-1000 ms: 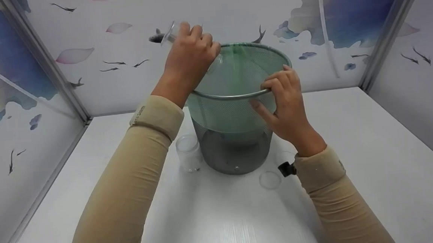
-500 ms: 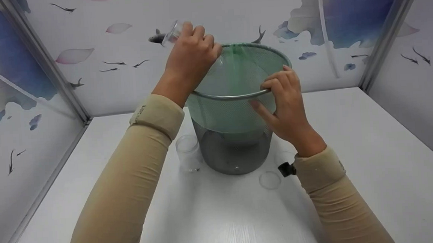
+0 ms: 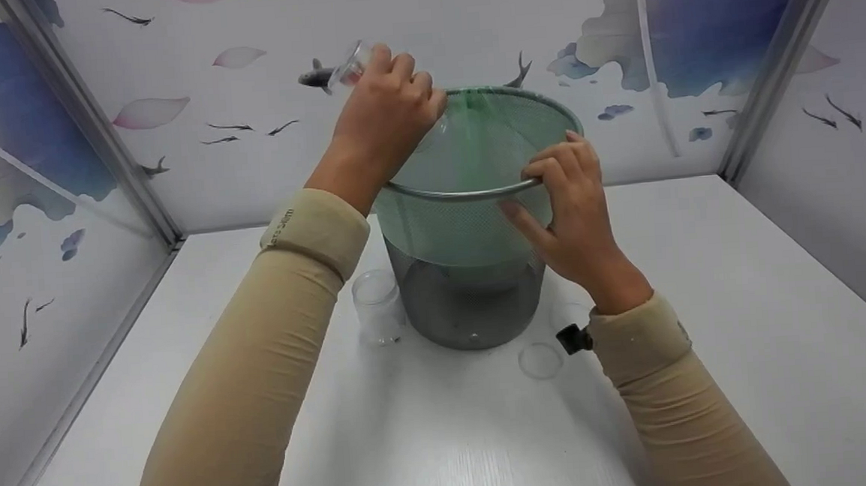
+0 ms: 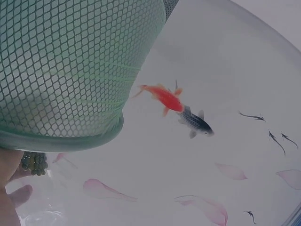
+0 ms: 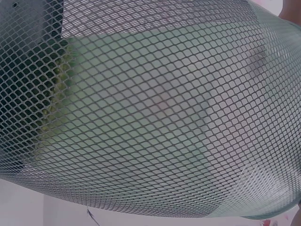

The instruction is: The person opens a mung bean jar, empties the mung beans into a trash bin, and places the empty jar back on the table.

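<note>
A dark wire-mesh bin (image 3: 474,308) stands on the table, with a thin green bag (image 3: 470,229) lining it and folded over its rim. At the bin's back left rim, my left hand (image 3: 384,118) grips a tilted clear plastic jar (image 3: 356,66); a small red patch shows through it. Dark green lumps (image 4: 34,163) appear beside that hand's fingers in the left wrist view; what they are is unclear. My right hand (image 3: 578,215) pinches the front right rim, thumb outside and fingers over the top. The right wrist view is mostly filled by the mesh.
Left of the bin stands another clear jar (image 3: 377,306). A clear round lid (image 3: 540,360) lies on the white table (image 3: 445,437) near the bin's front right. Printed walls (image 3: 248,164) with fish and petals enclose the table at the back and sides.
My left hand and its jar have shifted slightly to the right, and a red patch has come into sight through the jar. My right hand stays on the rim.
</note>
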Available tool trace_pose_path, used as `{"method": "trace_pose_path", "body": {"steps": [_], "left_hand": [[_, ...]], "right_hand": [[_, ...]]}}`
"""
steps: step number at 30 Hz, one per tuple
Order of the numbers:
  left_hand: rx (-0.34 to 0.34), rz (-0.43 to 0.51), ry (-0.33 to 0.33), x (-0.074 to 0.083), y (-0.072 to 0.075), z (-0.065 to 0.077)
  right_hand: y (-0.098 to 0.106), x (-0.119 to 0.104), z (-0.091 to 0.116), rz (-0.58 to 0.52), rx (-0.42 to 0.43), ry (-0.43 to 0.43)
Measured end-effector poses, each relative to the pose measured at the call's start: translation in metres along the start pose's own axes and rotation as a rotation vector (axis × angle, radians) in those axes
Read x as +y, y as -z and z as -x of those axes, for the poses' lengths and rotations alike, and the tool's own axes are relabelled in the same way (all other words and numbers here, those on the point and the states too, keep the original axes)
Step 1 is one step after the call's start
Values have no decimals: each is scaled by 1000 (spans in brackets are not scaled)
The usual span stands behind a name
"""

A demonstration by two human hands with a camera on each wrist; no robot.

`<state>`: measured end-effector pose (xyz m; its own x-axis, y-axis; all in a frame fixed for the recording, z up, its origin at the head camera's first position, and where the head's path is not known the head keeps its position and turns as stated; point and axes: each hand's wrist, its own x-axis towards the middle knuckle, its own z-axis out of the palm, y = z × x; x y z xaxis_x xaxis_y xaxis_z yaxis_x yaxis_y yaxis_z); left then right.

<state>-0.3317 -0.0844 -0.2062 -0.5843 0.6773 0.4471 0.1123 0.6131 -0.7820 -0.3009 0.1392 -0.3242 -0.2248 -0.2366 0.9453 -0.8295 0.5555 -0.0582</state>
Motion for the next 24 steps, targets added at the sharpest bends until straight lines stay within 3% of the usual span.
{"method": "trace_pose_path", "body": {"steps": [24], "left_hand": [[-20, -43, -64, 0, 2, -4]], "right_hand": [[0, 1, 1, -3, -3, 2]]}}
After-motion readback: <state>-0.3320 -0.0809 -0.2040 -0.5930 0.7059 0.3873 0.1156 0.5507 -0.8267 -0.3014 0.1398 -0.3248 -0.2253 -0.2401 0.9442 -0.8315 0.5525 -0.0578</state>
